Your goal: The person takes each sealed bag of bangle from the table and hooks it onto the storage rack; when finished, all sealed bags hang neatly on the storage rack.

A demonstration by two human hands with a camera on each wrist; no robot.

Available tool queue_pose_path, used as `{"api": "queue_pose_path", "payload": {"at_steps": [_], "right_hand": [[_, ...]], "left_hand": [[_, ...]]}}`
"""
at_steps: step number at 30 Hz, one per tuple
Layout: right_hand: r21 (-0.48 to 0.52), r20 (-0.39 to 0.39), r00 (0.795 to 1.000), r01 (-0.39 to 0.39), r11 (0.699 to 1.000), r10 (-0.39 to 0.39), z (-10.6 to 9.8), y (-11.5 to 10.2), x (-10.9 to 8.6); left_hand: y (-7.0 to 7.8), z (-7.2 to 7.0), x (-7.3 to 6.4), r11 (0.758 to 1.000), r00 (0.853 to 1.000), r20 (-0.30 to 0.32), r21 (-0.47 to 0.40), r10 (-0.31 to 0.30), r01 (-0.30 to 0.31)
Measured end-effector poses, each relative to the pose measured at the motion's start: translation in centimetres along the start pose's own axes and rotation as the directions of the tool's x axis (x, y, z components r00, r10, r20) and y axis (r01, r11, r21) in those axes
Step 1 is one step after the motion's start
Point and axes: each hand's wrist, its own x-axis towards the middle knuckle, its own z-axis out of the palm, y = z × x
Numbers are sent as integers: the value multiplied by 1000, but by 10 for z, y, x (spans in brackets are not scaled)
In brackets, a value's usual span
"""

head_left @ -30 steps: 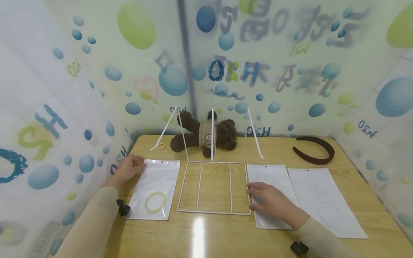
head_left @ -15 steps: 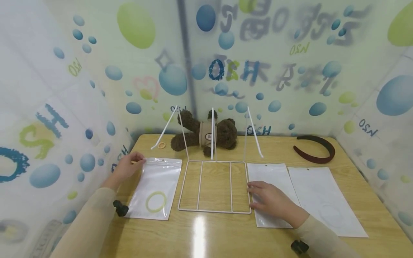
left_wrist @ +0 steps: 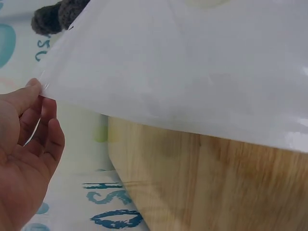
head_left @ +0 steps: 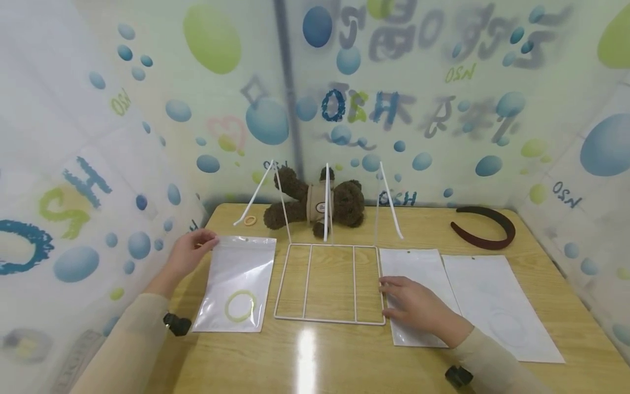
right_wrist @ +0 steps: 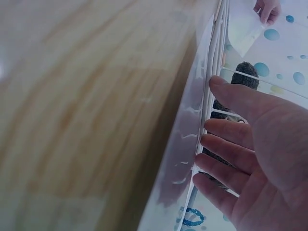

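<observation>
Left hand (head_left: 189,253) pinches the clear pouch (head_left: 238,284) by its 11 o'clock corner. It looks light, floppy and slippery, so gripping the sealed top edge seems best. Right hand (head_left: 418,309) lies flat, fingers relaxed, on another pouch (head_left: 413,268).

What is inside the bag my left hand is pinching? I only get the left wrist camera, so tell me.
Observer: A green ring lies inside the bag, near the end towards you.
Operator: Report the right hand.
Observer: The right hand rests flat on a second bag.
Operator: Say what sits between the two bags.
Observer: A white wire rack stands on the table between them, its base right beside the right hand's fingertips.
</observation>
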Motion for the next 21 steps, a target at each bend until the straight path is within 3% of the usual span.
{"api": "queue_pose_path", "payload": {"at_steps": [4, 11, 21], "right_hand": [[2, -7, 1000, 8, 1000, -8, 0, 0, 0], [-4, -33, 999, 34, 999, -34, 0, -1, -1], [-16, -30, 999, 40, 999, -40, 1, 1, 0]], "left_hand": [[6, -8, -8, 1000, 999, -30, 0, -13, 13], [27, -22, -23, 997, 988, -143, -29, 66, -71], [59, -36, -43, 988, 975, -184, -62, 128, -141]]}}
